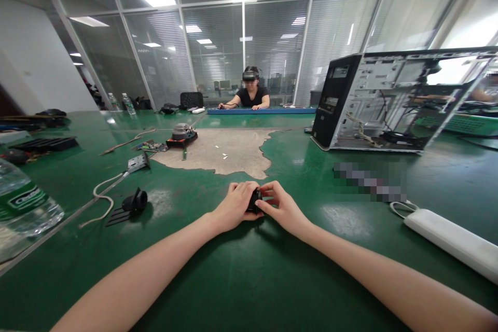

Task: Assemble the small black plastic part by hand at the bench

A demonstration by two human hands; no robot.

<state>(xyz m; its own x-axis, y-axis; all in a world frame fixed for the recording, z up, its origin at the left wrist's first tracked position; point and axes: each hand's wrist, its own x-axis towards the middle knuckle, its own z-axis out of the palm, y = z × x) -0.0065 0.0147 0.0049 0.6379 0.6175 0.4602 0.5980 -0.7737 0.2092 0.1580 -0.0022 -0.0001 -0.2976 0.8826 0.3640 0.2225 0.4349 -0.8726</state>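
Both of my hands meet over the green table (pixel 237 280), around a small black object (pixel 254 201). My left hand (pixel 238 203) wraps its left side, fingers bent over the top. From the right, the thumb and fingers of my right hand (pixel 280 206) pinch its edge. Much of the object is hidden by the fingers, so its exact kind cannot be made out. To the left lies a black plastic part (pixel 135 202) with flat prongs. Beyond it are a metal bracket (pixel 138 163) and a grey cord (pixel 101 196).
An open computer case (pixel 338 104) stands at the back right. A white power strip (pixel 451 238) lies at the right, a water bottle (pixel 27 199) at the left. A cooler-like part (pixel 182 136) sits farther back. Across the table sits a person (pixel 252 96).
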